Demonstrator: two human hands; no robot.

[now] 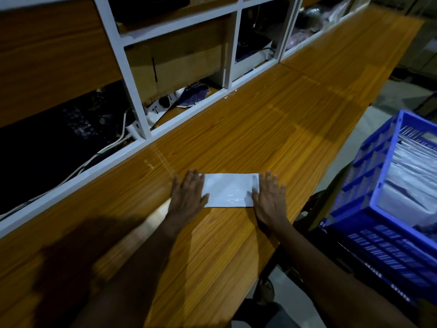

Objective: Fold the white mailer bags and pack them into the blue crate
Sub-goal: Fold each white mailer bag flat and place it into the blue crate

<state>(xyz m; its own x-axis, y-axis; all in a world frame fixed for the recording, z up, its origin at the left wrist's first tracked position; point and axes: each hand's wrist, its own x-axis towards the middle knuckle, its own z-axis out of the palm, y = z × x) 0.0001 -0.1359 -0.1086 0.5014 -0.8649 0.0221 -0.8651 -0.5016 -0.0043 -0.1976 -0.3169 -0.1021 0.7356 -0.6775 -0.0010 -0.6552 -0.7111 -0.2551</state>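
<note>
White plastic, folded into a flat rectangle, the mailer bag (228, 190) lay on the wooden worktop (260, 129), close to its near edge and straight in front of the person. Its long sides ran left to right, and its glossy face showed a few creases.

Both hands lay flat on it. The left grip (188, 194) covered the bag's left end, with its fingers straight and spread, palm down, partly on the plastic and partly on the wood. The right grip (268, 200) pressed the right end in the same way, fingers extended and apart, its thumb lying on the bag. Neither grip curled round anything. Both forearms reached in from the lower edge of the view, and their shadows fell across the wood to the left.

To the right, past the worktop's edge and well apart from the bag, stood the blue crate (369, 166) with its slotted walls. Inside it, more white bags (406, 176) were packed in rows.

Behind the worktop ran a white shelf frame (132, 74) divided into compartments. One of these held a cardboard box (179, 60). Lower down, white cables (113, 143) trailed through a dark compartment. Grey floor (378, 107) showed between the worktop and the crate.
</note>
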